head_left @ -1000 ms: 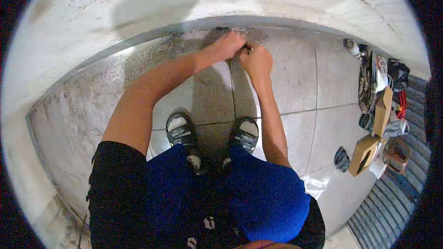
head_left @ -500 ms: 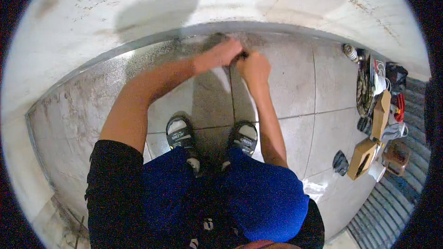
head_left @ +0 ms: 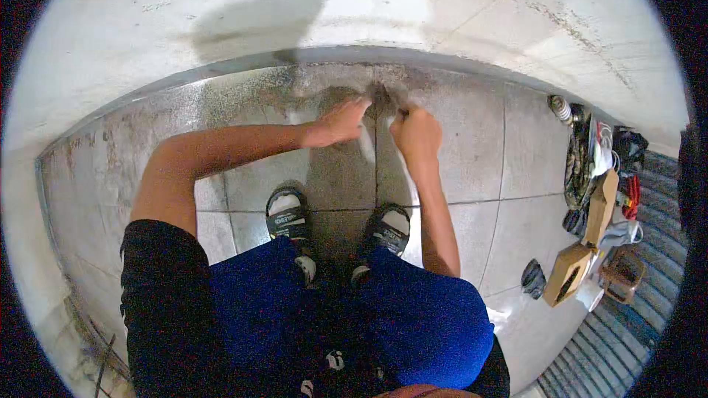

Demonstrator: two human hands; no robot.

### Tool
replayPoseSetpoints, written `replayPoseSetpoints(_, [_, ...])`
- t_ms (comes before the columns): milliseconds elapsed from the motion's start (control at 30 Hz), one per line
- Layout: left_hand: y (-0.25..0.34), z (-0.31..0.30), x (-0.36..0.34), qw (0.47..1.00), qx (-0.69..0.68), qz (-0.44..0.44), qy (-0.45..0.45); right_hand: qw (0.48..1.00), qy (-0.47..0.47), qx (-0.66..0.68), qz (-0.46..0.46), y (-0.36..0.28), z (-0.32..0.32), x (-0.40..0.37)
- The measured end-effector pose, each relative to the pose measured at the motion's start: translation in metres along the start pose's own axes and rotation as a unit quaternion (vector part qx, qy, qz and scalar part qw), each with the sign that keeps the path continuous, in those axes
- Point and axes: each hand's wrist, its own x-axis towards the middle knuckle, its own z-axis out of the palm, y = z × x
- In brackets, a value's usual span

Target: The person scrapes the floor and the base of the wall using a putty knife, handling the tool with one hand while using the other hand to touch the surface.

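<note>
My right hand (head_left: pixel 418 136) is closed around a small dark tool (head_left: pixel 389 96). Its thin, blade-like end points up and left toward the foot of the wall; its exact kind is too blurred to tell. To the left, my left hand (head_left: pixel 339 125) is held low over the floor, apart from the tool, with fingers and thumb loosely parted and nothing visible between them. Beneath both hands lie grey floor tiles (head_left: pixel 457 158), with a dark joint running toward me. Near the wall the tile surface looks wet and stained.
A white, stained wall (head_left: pixel 383 7) curves across the front. On the right are a spring-like metal part (head_left: pixel 560 110), an open cardboard box (head_left: pixel 566 274), a dark crumpled item (head_left: pixel 532 278), a brown container (head_left: pixel 624 276) and a ribbed shutter (head_left: pixel 627 346). My sandalled feet (head_left: pixel 286 210) stand below.
My left hand has drawn away from the tool, down and to the left. My right hand has shifted slightly down, still holding it. The view has tilted a little.
</note>
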Motion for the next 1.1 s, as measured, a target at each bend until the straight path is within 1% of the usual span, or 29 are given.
replayPoseSetpoints(67, [-0.025,0.019,-0.022,0.992,0.047,0.106,-0.041,1.000,-0.008,-0.019,-0.005,0.005,0.002,0.013])
replayPoseSetpoints(100, [-0.026,0.022,-0.023,0.994,-0.056,0.025,-0.092,0.999,-0.008,-0.034,-0.009,0.003,-0.004,0.023])
replayPoseSetpoints(133, [-0.026,0.024,-0.031,0.975,-0.159,-0.059,-0.143,0.999,-0.010,-0.047,-0.015,-0.002,-0.007,0.027])
replayPoseSetpoints(200, [-0.030,0.020,-0.041,0.968,-0.191,-0.051,-0.156,0.999,0.011,-0.046,-0.027,-0.004,-0.007,0.007])
replayPoseSetpoints(233, [-0.028,0.018,-0.038,0.985,-0.121,0.042,-0.119,0.998,0.021,-0.046,-0.036,-0.009,-0.008,0.002])
replayPoseSetpoints(267, [-0.026,0.019,-0.037,0.986,-0.052,0.133,-0.082,0.998,0.025,-0.043,-0.039,-0.014,-0.008,0.008])
replayPoseSetpoints(367, [-0.021,0.026,-0.032,0.985,-0.025,0.157,-0.061,0.997,0.033,-0.060,-0.028,-0.010,-0.007,0.012])
replayPoseSetpoints(433, [-0.016,0.045,-0.028,0.986,-0.052,0.142,-0.065,0.994,0.052,-0.090,-0.043,-0.013,-0.005,0.024])
replayPoseSetpoints(467, [-0.015,0.050,-0.027,0.987,-0.061,0.133,-0.069,0.996,0.035,-0.075,-0.028,-0.011,-0.005,0.014])
replayPoseSetpoints(533, [-0.011,0.043,-0.016,0.973,-0.104,0.155,-0.135,0.999,0.004,-0.040,-0.009,-0.016,-0.007,-0.007])
replayPoseSetpoints(567, [-0.008,0.043,-0.015,0.963,-0.130,0.163,-0.170,0.999,0.011,-0.037,-0.020,-0.020,-0.005,0.001])
replayPoseSetpoints(667, [0.011,0.046,-0.008,0.955,-0.049,0.113,-0.269,0.999,0.032,-0.039,-0.019,-0.017,-0.001,0.020])
replayPoseSetpoints(767, [0.028,0.052,-0.006,0.940,0.005,0.148,-0.309,0.997,0.021,-0.077,-0.015,-0.018,-0.002,0.018])
replayPoseSetpoints(867, [0.036,0.034,-0.015,0.934,-0.124,0.194,-0.271,0.998,0.014,-0.055,-0.010,-0.029,-0.001,-0.023])
replayPoseSetpoints(967, [0.038,0.037,-0.015,0.935,-0.119,0.202,-0.266,0.997,0.060,-0.047,-0.027,-0.024,0.005,-0.005])
replayPoseSetpoints(1067, [0.018,0.073,-0.009,0.913,-0.056,0.200,-0.350,0.995,0.042,-0.068,-0.052,-0.020,-0.002,-0.001])
replayPoseSetpoints(1100, [0.018,0.070,-0.012,0.916,-0.085,0.235,-0.315,0.995,0.036,-0.072,-0.065,-0.022,-0.003,0.002])
